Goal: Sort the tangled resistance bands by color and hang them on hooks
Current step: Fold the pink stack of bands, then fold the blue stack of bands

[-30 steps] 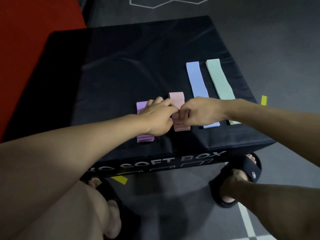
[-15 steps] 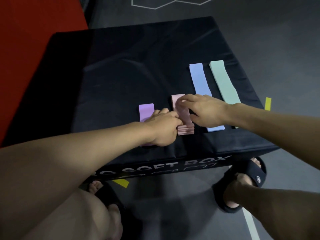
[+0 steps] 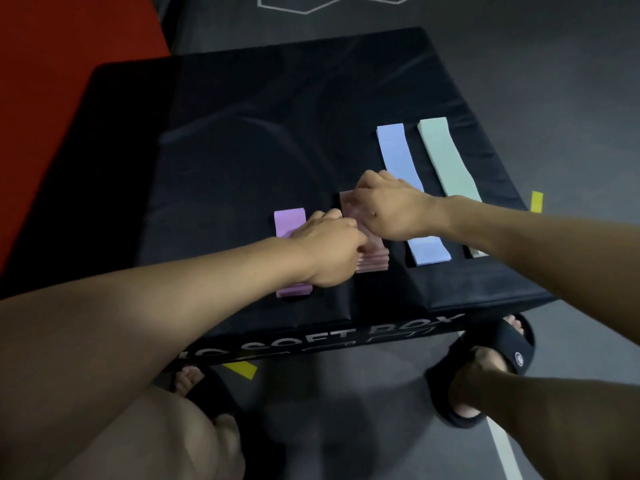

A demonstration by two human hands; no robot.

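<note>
Four resistance bands lie side by side on a black soft box (image 3: pixel 242 140). The pink band (image 3: pixel 372 261) sits folded in the middle; my left hand (image 3: pixel 329 247) grips its near part with curled fingers, and my right hand (image 3: pixel 391 209) pinches its far end. Left of it the folded purple band (image 3: pixel 289 221) is partly hidden under my left hand. To the right, the blue band (image 3: pixel 396 154) and the mint green band (image 3: pixel 446 161) lie flat and full length. No hooks are in view.
The box stands on a dark grey gym floor (image 3: pixel 554 64) with a red mat (image 3: pixel 69 36) at the far left. Yellow tape marks (image 3: pixel 536 201) lie on the floor. My feet in black slides (image 3: pixel 485 368) stand close to the box's front edge.
My right hand has slid away from me along the pink band to its far end. My left hand has stayed at the band's near part.
</note>
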